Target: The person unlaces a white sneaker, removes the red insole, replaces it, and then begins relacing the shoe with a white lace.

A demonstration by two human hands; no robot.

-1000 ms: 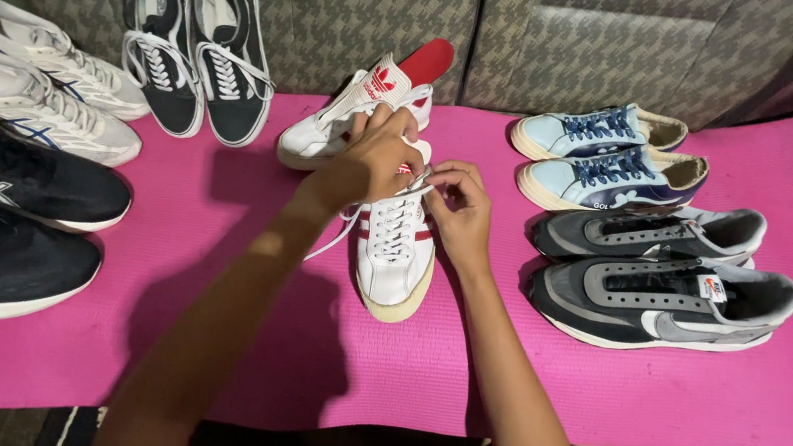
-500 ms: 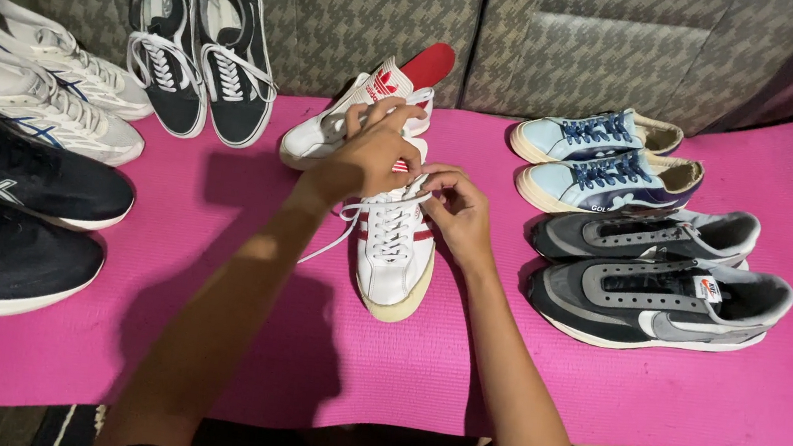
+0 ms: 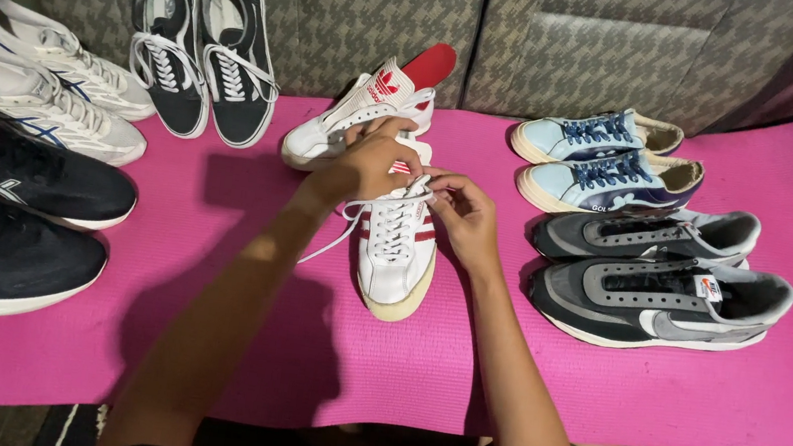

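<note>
Little shift since prev frame: our left hand [image 3: 371, 161] and right hand [image 3: 463, 213] stay pinched on white laces [image 3: 399, 215] of red-striped white sneaker [image 3: 396, 250], mid pink mat [image 3: 321, 345]. Lacing step; next we likely need tension, then crossing ends.

A pink mat [image 3: 698, 391] holds black skate shoes [image 3: 204, 53], white runners [image 3: 41, 84], black runners [image 3: 5, 205], light blue sneakers [image 3: 606, 158] and grey sneakers [image 3: 652, 275] before a grey sofa [image 3: 580, 44].
</note>
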